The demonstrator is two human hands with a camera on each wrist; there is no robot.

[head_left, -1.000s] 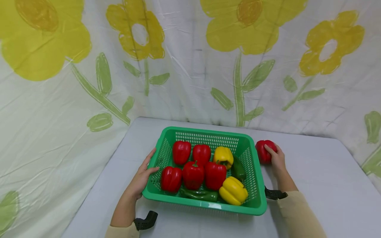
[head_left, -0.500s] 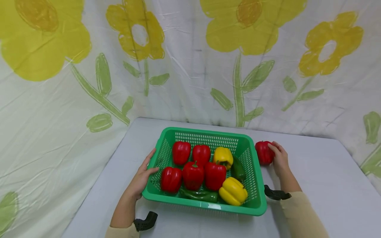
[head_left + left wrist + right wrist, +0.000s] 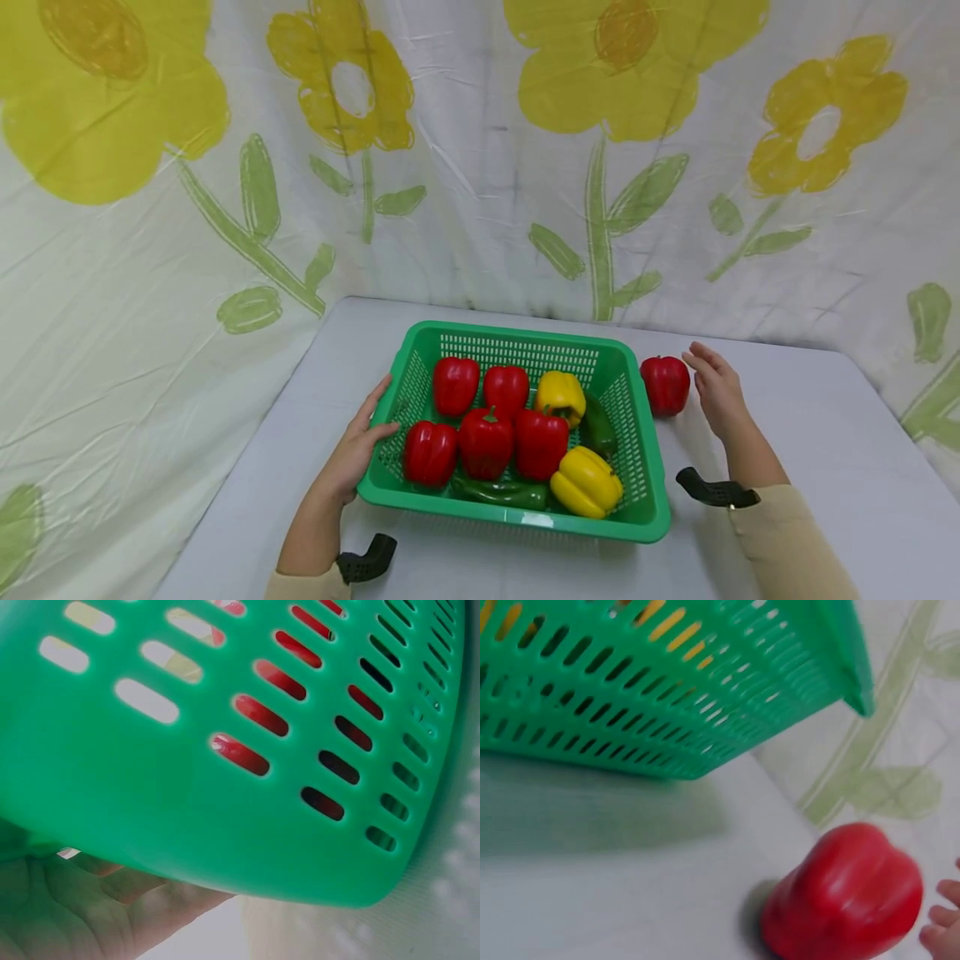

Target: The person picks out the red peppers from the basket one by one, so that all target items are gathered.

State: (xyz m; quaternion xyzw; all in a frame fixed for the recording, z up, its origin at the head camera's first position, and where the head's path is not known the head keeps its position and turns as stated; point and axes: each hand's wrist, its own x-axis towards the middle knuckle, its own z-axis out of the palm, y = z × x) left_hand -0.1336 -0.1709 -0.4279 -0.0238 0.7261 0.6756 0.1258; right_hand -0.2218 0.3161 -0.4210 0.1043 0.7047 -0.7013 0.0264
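Observation:
A green plastic basket [image 3: 525, 521] holds several red bell peppers [image 3: 488, 443], two yellow bell peppers [image 3: 587, 482] and two long green peppers [image 3: 501, 492]. My left hand [image 3: 356, 446] holds the basket's left rim, its thumb over the edge; in the left wrist view the basket wall [image 3: 172, 817] hides part of the fingers. Outside the basket on the right, another red bell pepper [image 3: 665, 386] rests on the table. My right hand [image 3: 720, 392] is just right of it, fingers loosely bent and holding nothing. The right wrist view shows fingertips [image 3: 946, 915] apart from this pepper.
The table [image 3: 810, 450] has a white cover. Behind it hangs a white cloth [image 3: 465, 208] printed with yellow flowers. A black wrist mount [image 3: 718, 490] sits on the right forearm, close to the basket's right side; another black mount [image 3: 367, 558] is on the left.
My right hand has let go of the red bell pepper beside the basket and drawn away to the right. The pepper stays on the table; my left hand stays on the rim.

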